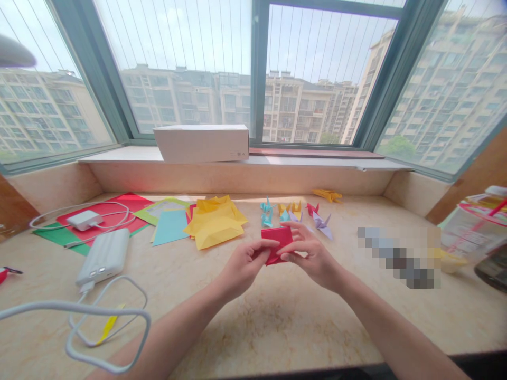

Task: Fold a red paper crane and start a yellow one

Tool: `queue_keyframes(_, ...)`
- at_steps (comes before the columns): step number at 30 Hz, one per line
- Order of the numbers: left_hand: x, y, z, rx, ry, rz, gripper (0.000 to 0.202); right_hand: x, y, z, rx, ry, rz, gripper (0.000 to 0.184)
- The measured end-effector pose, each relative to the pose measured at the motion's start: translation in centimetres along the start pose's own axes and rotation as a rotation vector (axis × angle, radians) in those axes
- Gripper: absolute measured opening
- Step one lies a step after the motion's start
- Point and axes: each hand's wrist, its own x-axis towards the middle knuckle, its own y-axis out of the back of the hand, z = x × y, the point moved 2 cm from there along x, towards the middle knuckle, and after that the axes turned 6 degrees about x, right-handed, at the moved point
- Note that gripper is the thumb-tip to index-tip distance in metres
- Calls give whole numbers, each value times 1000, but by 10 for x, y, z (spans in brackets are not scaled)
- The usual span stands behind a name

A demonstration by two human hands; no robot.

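A folded piece of red paper point(276, 237) is held up between my two hands over the counter. My left hand point(249, 264) pinches its lower left side between thumb and fingers. From the right, my right hand point(307, 253) grips the paper's other edge, its thumb low and its fingers along the side. Just beyond stand several small folded paper cranes: turquoise ones point(266, 212), yellow ones point(290, 207), a red one point(312, 209) and a lilac one point(322, 225). Creased yellow paper sheets point(216, 221) lie to the left of my hands.
Coloured sheets, including a blue one point(171, 227), a white power bank point(105, 256), a charger point(85, 220) and looping cables point(146, 327) occupy the left. At right are a plastic cup point(469, 229) and a blurred-out object point(400, 258). A white box point(202, 143) sits on the sill.
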Motion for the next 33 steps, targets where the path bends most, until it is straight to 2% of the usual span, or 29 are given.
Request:
queue_keyframes(7,-2,-4,0,-80,-14,-34,24,1,3,-4,-73,-66,101,8)
queue_keyframes(13,-2,-3,-2,-121,6,-20,17,0,2,-3,-25,-54,70,5)
queue_keyframes(17,-2,-1,-3,-92,13,-9,22,0,2,-1,-23,-19,53,6)
queue_keyframes(26,-6,-8,4,-243,-20,-107,38,1,-1,-2,-46,-12,183,13)
queue_keyframes(33,-4,-6,6,10,-92,15,28,1,-3,7,77,-101,247,22)
